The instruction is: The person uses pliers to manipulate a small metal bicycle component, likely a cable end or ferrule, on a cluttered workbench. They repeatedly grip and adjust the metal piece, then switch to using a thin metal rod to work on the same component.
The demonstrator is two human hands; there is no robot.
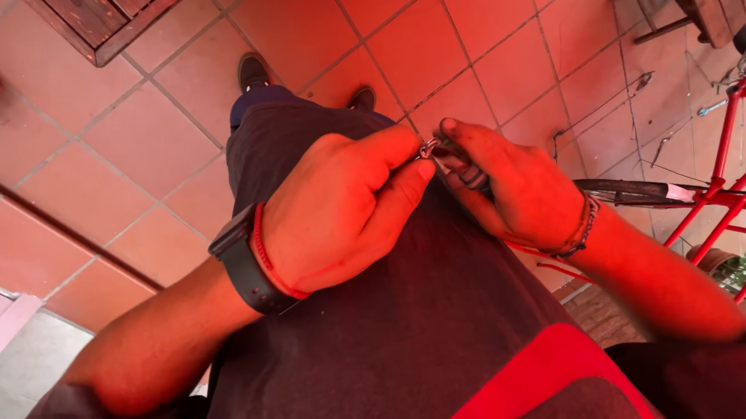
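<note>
A small metal fitting [428,148], perhaps a clasp or cable end, sits between the two hands, held up in front of the stomach over the dark shirt [382,324]. The left hand [338,210] curls closed around it, thumb and forefinger pinching the shiny piece, probably to keep it steady. The right hand [513,189] meets it from the right, fingers bent and closed on a thin dark ribbed part [470,173] that joins the fitting; what that part is cannot be told. A dark watch [242,262] and a red band ride the left wrist, a beaded bracelet [580,229] the right. Further out, a red bicycle frame [734,181] stands at the right, with green leaves near it. Far below lie the red floor tiles [484,41] and the person's shoes [252,70]
</note>
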